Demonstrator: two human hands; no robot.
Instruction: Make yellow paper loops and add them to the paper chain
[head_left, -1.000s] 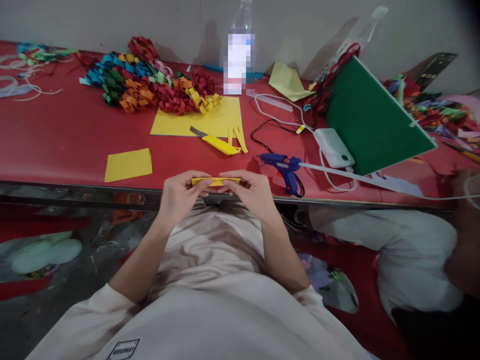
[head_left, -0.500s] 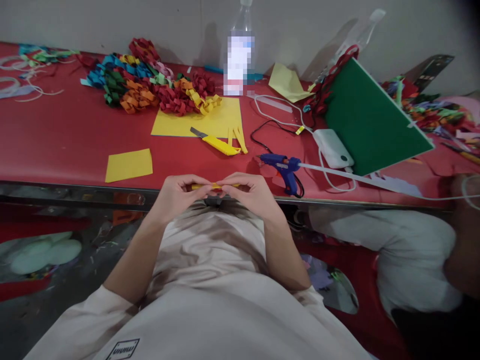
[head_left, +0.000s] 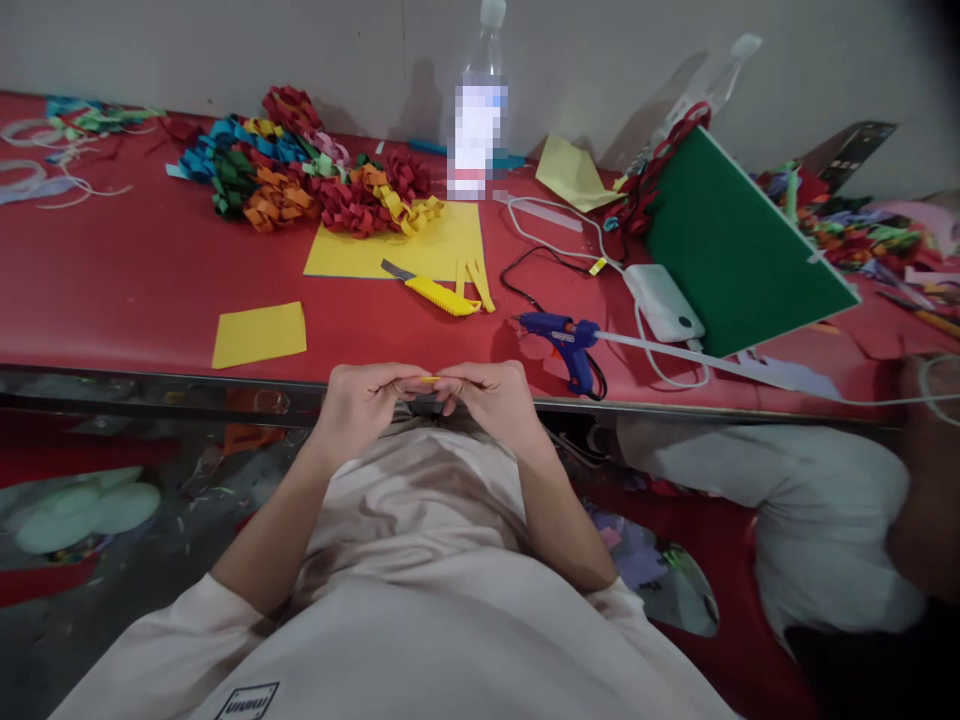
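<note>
Just off the table's front edge, my left hand and my right hand meet fingertip to fingertip. Between them they pinch a yellow paper strip, of which only a small piece shows; the fingers cover the rest. Ahead of the hands lies a yellow utility knife with its blade out, beside loose yellow strips. A blue glue gun rests on its side to the right, a long glue stick in its back. To the left is a small yellow paper piece.
Colourful paper loops are heaped behind, partly over a yellow sheet. A green board leans at the right by a white power bank and cables. Two clear bottles stand by the wall. Another person's leg is at the right.
My hands have drawn closer together and the fingers have closed further over the yellow strip, so less of it shows. The view has shifted slightly; the things on the table lie as before.
</note>
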